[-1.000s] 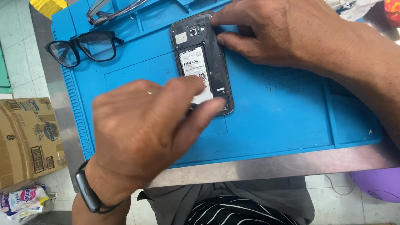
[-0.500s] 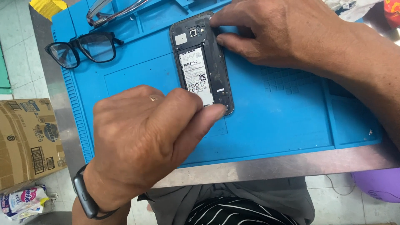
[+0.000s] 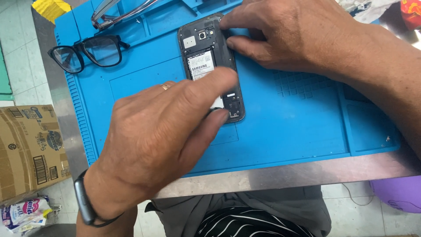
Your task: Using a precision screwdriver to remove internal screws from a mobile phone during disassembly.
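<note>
Nearest, below the blue mat [image 3: 298,131]: a striped shirt and grey cloth at the bottom edge, cut off. A strip of bare metal desk [image 3: 280,175] just in front of the mat.

On the near part of the mat: the left hand [image 3: 162,136], palm down, with a ring on one finger and a dark band at the wrist. Fingers stretched over the lower half of the phone [image 3: 210,61], one fingertip pressing on the battery, the thumb at the phone's bottom end. Not wrapped around anything, just pressing. Lower part of the phone hidden under that hand, so hard to tell what lies there.

In the middle of the mat: the phone, back cover off, lying flat, insides showing, camera hole at the far end.

At the far end of the phone, still on the mat: the right hand [image 3: 298,35], two fingertips pinching the top right corner of the phone. Arm cut off at the right edge.

Left of the phone, on the mat: black glasses [image 3: 87,52], folded open. Beyond them, at the mat's far edge: a shiny metal tool [image 3: 118,11], only partly seen, kind unclear.

Off the mat to the left, down on the floor: a brown cardboard box [image 3: 26,149], cut off at the edge.
</note>
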